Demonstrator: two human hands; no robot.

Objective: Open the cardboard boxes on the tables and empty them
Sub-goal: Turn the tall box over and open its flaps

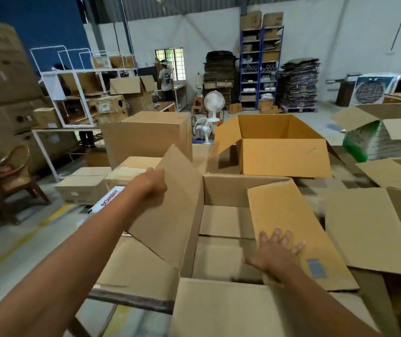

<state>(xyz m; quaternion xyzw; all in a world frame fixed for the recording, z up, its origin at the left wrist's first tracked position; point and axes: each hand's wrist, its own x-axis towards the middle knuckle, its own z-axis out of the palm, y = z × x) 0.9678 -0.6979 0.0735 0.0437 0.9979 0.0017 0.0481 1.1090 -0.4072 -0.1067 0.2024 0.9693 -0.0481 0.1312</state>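
The cardboard box (226,190) stands at the near edge of the table (131,300), directly in front of us, with its top open and its flaps spread. Our left hand (153,184) grips the left flap (177,210) at its outer edge, the fingers curled round the cardboard with their tips hidden behind it; this flap stands tilted up and outward. Our right hand (275,254) lies flat on the right flap (292,215) near its lower end, its fingers (278,233) straight and fanned wide, pressing on the flap, which leans outward over the box's right side. Behind the box on the table sit another open box (284,156) and, toward the left edge, a closed carton (146,139).
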